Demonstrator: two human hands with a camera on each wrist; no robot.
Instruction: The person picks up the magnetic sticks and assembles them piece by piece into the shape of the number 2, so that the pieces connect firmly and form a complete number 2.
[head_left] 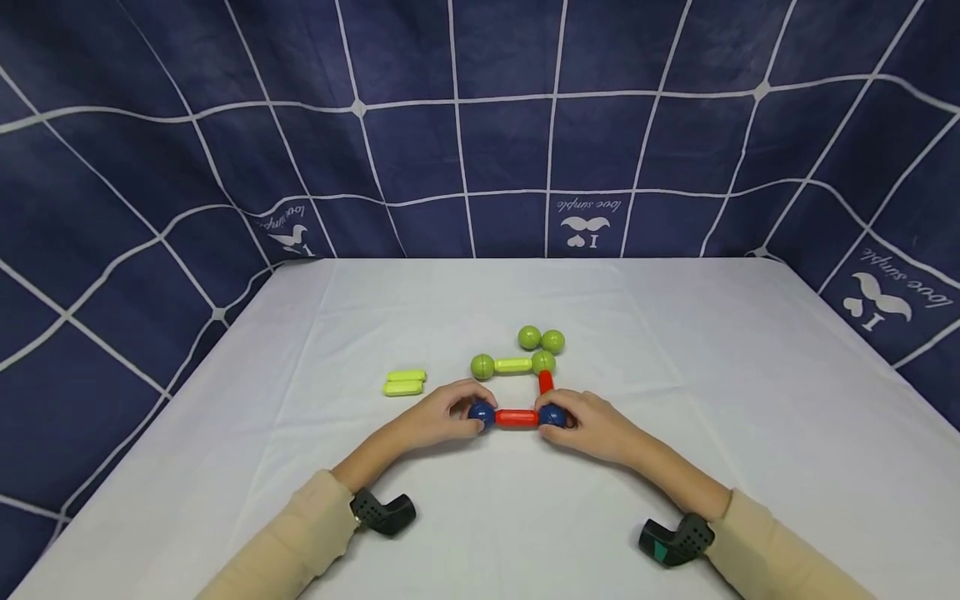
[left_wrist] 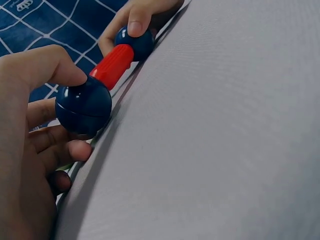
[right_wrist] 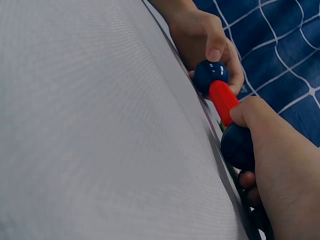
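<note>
A red rod (head_left: 517,418) joins two dark blue balls. My left hand (head_left: 442,412) grips the left blue ball (left_wrist: 84,106) between thumb and fingers. Around the right blue ball (head_left: 552,416) curl the thumb and fingers of my right hand (head_left: 596,425). A second red rod (head_left: 546,382) runs from near that ball back to a green ball (head_left: 543,362). From there a yellow-green rod (head_left: 513,365) leads left to another green ball (head_left: 482,367). Between this left green ball and the left blue ball no rod shows.
Two loose green balls (head_left: 529,337) lie just behind the joined pieces. To the left, a pair of yellow-green rods (head_left: 404,387) rests side by side on the white tablecloth (head_left: 360,317). A dark blue checked cloth (head_left: 502,150) hangs behind the table and along its sides.
</note>
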